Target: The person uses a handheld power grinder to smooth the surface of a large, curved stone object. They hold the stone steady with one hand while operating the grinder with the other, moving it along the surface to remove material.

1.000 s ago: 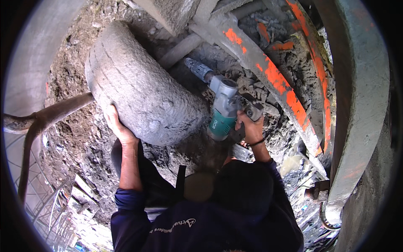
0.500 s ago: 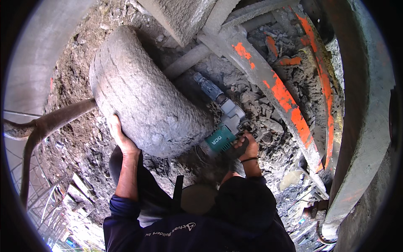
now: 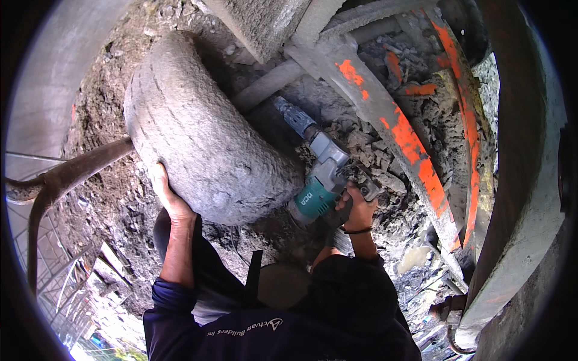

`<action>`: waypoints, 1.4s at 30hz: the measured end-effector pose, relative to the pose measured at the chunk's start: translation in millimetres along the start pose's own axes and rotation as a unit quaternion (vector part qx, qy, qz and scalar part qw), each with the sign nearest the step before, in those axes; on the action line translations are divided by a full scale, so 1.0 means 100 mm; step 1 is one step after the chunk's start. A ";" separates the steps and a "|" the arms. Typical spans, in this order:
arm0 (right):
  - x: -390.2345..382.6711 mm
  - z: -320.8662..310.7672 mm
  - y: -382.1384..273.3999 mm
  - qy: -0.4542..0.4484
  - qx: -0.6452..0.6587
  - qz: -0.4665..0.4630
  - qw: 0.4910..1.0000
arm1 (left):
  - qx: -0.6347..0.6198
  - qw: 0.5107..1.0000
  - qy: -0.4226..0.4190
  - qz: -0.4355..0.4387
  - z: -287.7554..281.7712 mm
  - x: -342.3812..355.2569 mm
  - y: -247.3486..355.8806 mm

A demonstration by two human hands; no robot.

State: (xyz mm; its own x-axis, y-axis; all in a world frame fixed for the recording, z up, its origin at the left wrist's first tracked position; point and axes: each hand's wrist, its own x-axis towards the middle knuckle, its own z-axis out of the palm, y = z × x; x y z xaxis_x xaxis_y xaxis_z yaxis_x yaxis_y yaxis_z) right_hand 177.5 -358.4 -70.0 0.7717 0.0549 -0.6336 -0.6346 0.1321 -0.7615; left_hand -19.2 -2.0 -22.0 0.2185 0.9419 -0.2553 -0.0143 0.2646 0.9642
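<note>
My left hand [image 3: 171, 194] rests with its fingers laid along the near left side of a large tyre [image 3: 198, 132] caked in grey dust. My right hand [image 3: 359, 207] is wrapped round the rear handle of a green and grey demolition hammer [image 3: 317, 197]. The tool lies at a slant beside the tyre, its chuck end [image 3: 293, 115] pointing up and left. Its green motor housing is close against the tyre's lower right edge. Part of the handle is hidden by my fingers.
Broken rubble [image 3: 376, 153] lies right of the tool. Beyond it runs a grey metal beam with worn orange paint [image 3: 415, 144]. A thick curved metal member [image 3: 518, 240] stands at the far right. A forked brown bar [image 3: 78, 165] reaches the tyre from the left.
The demolition hammer has rolled and shifted, so more of its grey and black side shows. My right hand has moved slightly right with it. My left hand stays on the tyre.
</note>
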 end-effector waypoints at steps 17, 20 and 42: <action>-0.01 0.38 -0.37 -0.085 -0.210 -0.122 0.966 | -0.027 0.999 -0.021 0.014 0.06 0.01 0.00; 0.17 0.28 -0.39 -0.037 -0.136 -0.081 0.987 | -0.036 0.999 -0.033 0.007 0.03 0.02 -0.02; -0.62 -0.06 -0.90 -0.043 -0.203 -0.072 0.976 | -0.012 0.999 0.005 0.034 0.08 0.05 -0.01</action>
State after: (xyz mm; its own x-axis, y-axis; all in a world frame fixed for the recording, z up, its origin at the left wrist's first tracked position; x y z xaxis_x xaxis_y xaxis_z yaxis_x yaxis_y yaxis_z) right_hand 186.1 -379.3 36.9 0.8436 0.1488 -0.5160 -0.4709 -0.2568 -0.8440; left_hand -10.8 1.0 -24.2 0.2070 0.9598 -0.1896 -0.0518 0.2043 0.9775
